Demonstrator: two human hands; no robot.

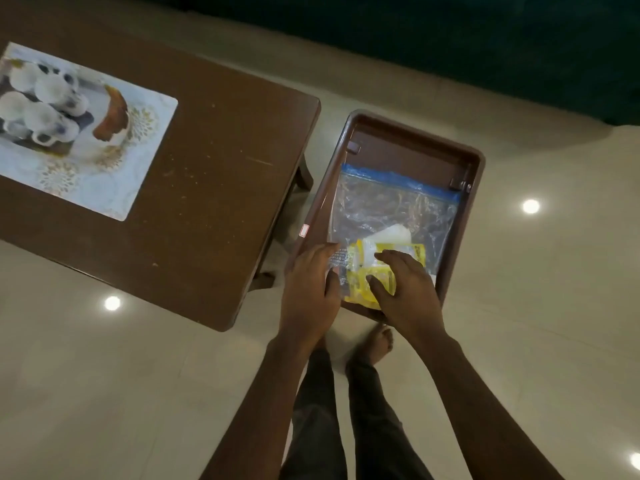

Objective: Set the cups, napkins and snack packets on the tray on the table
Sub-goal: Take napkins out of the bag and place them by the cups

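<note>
I hold a brown plastic tray (412, 128) in the air just right of the brown wooden table (214, 174), level with its top. A clear zip bag (391, 206) with a blue seal lies in the tray. Inside the bag are yellow snack packets (360, 292) and something white (391, 235), perhaps cups or napkins. My left hand (308, 289) grips the tray's near left corner, fingers on the bag. My right hand (408, 292) grips the near edge, fingers over the yellow packets.
A pale placemat (138, 140) lies on the table's left part; white cups (41, 105) show on it, real or printed I cannot tell. My legs and a bare foot (379, 344) stand on the glossy tiled floor below the tray. Something dark green (450, 39) runs along the back.
</note>
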